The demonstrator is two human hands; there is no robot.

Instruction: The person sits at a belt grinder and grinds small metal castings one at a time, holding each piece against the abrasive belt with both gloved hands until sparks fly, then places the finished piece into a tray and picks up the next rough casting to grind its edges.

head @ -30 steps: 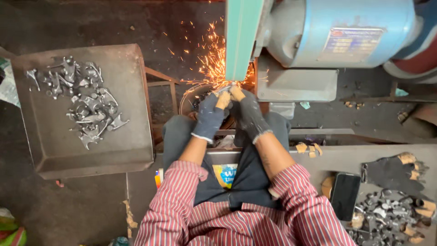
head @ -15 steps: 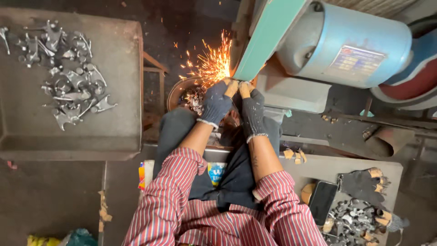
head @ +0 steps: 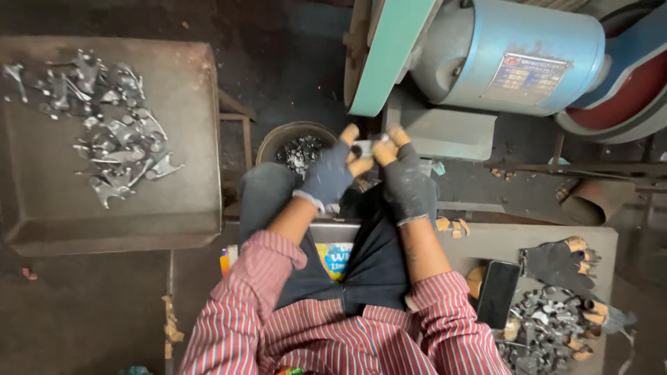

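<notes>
Sparks gone now, unlike half a second ago: both gloved hands have pulled the small metal part (head: 366, 147) back off the green belt (head: 389, 59) of the grinder (head: 511, 59). Left hand (head: 330, 175) and right hand (head: 403, 177) pinch the part between fingertips, just below the belt, touching neither belt nor bucket (head: 295, 142). Grinding contact looks finished, or paused for a check. Bucket of parts sits left of the hands; tray (head: 187, 180) with loose pieces further left; phone (head: 497, 293) and spare gloves (head: 559, 260) lower right of grinder.
</notes>
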